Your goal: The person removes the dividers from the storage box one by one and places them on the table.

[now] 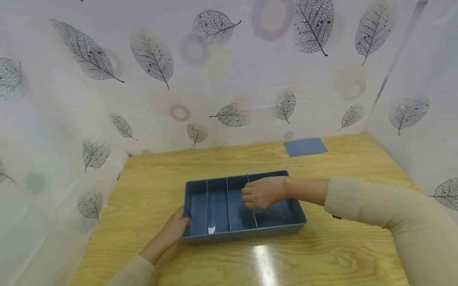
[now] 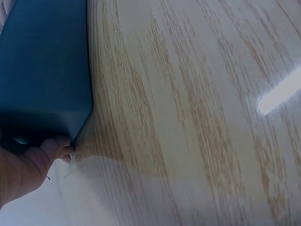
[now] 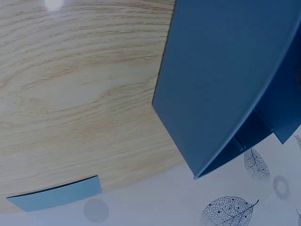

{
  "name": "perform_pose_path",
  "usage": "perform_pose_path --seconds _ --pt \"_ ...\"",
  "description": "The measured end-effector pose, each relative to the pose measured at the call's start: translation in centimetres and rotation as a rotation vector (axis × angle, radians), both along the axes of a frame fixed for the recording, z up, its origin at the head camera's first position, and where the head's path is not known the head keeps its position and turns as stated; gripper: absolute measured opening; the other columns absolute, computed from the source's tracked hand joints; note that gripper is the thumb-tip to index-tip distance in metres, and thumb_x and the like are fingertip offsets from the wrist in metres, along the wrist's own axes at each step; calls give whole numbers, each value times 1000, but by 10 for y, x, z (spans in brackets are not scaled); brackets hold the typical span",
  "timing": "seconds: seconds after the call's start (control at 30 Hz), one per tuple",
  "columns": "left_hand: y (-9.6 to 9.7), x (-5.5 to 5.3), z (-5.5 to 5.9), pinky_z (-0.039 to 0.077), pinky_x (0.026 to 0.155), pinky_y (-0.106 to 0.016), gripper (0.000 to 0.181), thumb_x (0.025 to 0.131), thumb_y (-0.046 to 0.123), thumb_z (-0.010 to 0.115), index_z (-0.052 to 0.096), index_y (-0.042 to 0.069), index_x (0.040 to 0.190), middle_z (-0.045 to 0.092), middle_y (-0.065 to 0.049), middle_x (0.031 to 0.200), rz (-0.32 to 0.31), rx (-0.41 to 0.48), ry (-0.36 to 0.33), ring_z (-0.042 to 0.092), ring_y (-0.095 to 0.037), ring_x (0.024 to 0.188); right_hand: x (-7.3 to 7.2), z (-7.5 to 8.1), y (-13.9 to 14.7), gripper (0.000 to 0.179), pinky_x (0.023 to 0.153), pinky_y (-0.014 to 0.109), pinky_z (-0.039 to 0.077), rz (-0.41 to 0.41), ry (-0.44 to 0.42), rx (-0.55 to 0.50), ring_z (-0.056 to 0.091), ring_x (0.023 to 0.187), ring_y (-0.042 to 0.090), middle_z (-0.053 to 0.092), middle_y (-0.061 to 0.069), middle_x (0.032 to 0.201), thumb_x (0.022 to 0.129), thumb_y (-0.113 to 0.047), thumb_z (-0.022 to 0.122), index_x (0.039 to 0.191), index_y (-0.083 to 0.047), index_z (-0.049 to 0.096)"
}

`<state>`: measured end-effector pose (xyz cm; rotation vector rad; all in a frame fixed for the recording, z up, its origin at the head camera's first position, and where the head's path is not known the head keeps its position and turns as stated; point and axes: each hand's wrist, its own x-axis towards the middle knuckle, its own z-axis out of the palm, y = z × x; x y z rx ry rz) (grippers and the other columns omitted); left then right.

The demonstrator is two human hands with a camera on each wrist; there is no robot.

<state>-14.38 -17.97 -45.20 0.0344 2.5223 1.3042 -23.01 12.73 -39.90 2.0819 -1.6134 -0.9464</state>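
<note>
A blue rectangular tray with thin upright dividers lies on the table. My left hand grips the tray's left end wall; in the left wrist view, the fingers of the left hand are at the tray's corner. Over the tray's inside, my right hand has its fingers curled at the top of the rightmost divider and seems to pinch it. The fingertips are hidden from the head view. From the right wrist, the tray's side wall and a divider's corner above the rim show.
A flat blue panel lies at the back right of the wood-grain table. Leaf-patterned sheets hang behind and at both sides. A small dark object shows under the right sleeve.
</note>
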Motion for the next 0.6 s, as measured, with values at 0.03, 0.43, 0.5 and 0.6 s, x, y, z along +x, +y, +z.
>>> perform_pose_path --seconds 0.03,0.43,0.5,0.6 --pt "0 0 0 46 90 -49 53 84 2 39 36 -15 134 48 -33 131 2 0 2 54 -36 111 1 2 0 19 87 29 44 -1 18 21 53 91 14 60 -4 100 98 -24 44 108 -17 60" --pt "0 1 0 47 89 -50 49 84 2 40 39 -16 130 49 -35 127 9 -10 21 54 -41 111 4 25 -3 24 89 30 46 56 61 62 56 97 15 62 -4 104 99 -26 43 111 -18 62" --pt "0 0 0 47 90 -51 49 84 2 40 39 -16 129 49 -36 127 4 -9 23 53 -42 113 5 28 -3 23 86 30 46 75 56 43 56 94 15 62 -4 101 98 -26 44 108 -18 63" --pt "0 -1 0 46 91 -51 49 84 2 40 39 -16 129 49 -35 127 -2 0 20 52 -42 114 5 30 -4 21 82 30 46 86 40 19 56 89 15 61 -4 95 97 -25 46 103 -18 64"
